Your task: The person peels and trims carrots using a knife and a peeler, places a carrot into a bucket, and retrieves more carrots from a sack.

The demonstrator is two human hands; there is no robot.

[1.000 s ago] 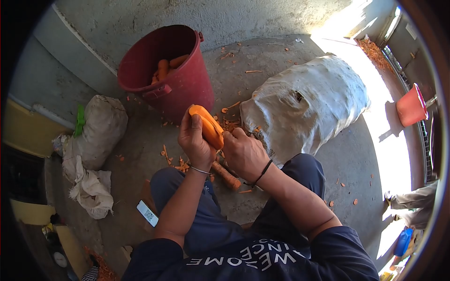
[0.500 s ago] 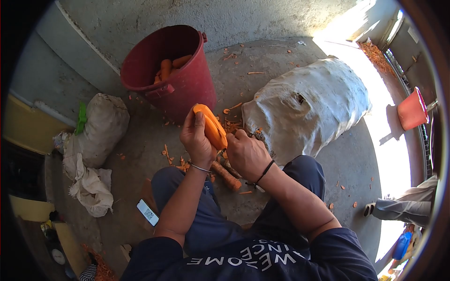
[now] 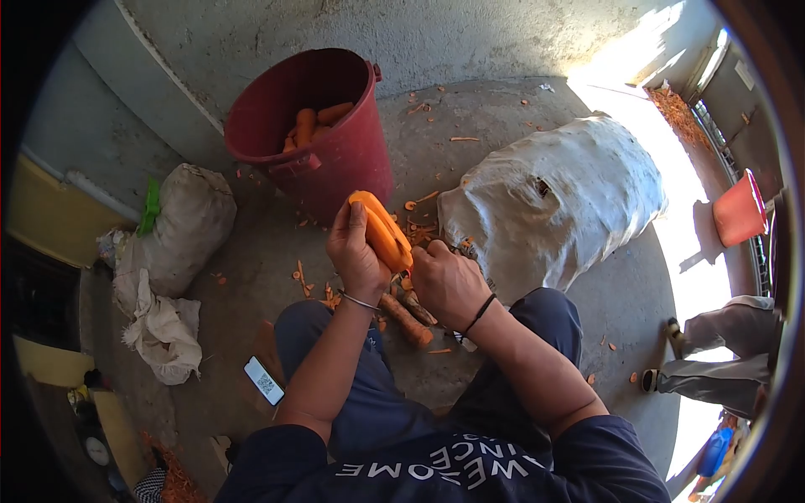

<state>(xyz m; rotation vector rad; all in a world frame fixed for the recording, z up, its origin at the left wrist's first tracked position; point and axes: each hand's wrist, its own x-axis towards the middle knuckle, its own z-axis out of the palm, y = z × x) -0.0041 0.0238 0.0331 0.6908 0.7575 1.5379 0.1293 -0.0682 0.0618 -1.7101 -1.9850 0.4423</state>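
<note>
A bright orange peeled carrot [image 3: 382, 230] with long flat facets is gripped in my left hand [image 3: 355, 253], its thick end pointing up and away from me. Close against the lower end of that carrot is my right hand [image 3: 449, 285], with the fingers curled shut. Whatever lies inside those fingers is hidden. Below both hands, several unpeeled, dirt-darkened carrots [image 3: 406, 321] lie on the floor between my legs. Orange peelings [image 3: 419, 230] are scattered around them.
Beyond my left hand stands a dark red bucket [image 3: 348, 176] with carrots inside. A large white sack [image 3: 553, 205] lies at right. Fuller sacks [image 3: 189, 218] and a phone [image 3: 264, 381] are at left. A person's legs [image 3: 725, 335] and a small red bucket [image 3: 738, 210] appear far right.
My right hand has shifted slightly right and down along the carrot's lower end. My left hand keeps its grip. At the right edge, more of the other person's legs has come into view.
</note>
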